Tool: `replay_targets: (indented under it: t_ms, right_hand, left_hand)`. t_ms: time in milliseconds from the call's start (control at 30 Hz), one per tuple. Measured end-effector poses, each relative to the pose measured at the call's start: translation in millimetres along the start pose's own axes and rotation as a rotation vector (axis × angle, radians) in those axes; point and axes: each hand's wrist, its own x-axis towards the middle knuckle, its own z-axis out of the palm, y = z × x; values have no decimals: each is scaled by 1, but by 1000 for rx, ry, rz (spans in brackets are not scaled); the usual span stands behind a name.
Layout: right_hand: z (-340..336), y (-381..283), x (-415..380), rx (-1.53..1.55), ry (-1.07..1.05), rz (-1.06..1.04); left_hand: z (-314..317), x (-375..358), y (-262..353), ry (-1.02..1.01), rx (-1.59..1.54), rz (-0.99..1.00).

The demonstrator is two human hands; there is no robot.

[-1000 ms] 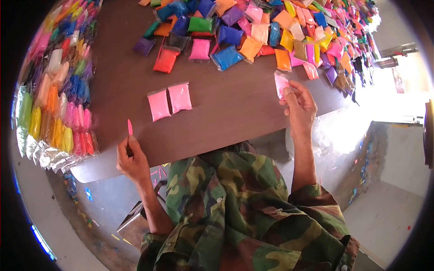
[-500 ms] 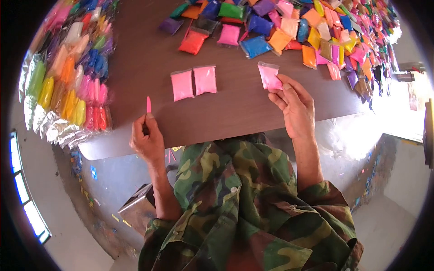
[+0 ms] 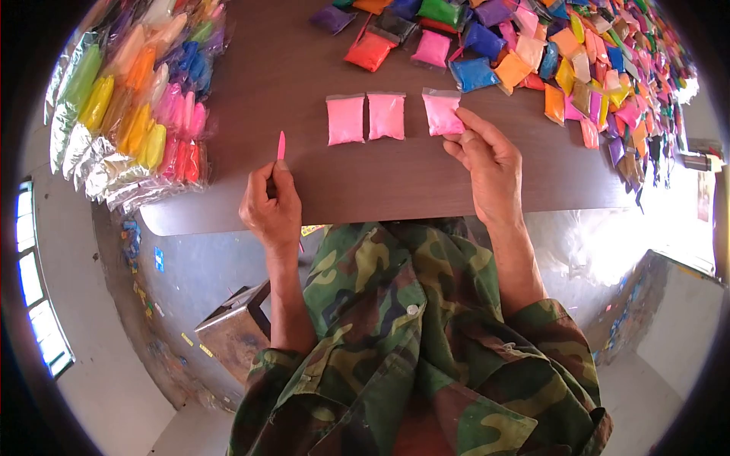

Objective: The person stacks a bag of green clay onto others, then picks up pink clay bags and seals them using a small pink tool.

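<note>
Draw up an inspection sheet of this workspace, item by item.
Surface: brown tabletop, front edge towards the person.
Job's things: left pink packet and middle pink packet lie side by side; a third pink packet and a pointed pink stick are held.
Clutter: loose heap of multicoloured packets at far right; plastic-wrapped coloured packs at left.
Hands: left hand pinches the stick; right hand grips the third packet by its right side.
Cables: nothing seen.
Surroundings: metal box and small scraps on the floor; window at far left; glare at right.
</note>
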Motion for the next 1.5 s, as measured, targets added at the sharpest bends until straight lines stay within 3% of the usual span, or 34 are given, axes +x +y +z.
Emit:
replay_targets:
  t_ms: [367, 1167, 1500]
  right_hand:
    - [2, 5, 3, -376, -63, -118]
    - [11, 3, 1, -621, 25, -311]
    - [-1, -10, -5, -881, -13, -429]
  left_hand:
    - [1, 0, -2, 5, -4, 22]
    - [0, 0, -1, 6, 12, 36]
    - [-1, 1, 1, -9, -4, 12]
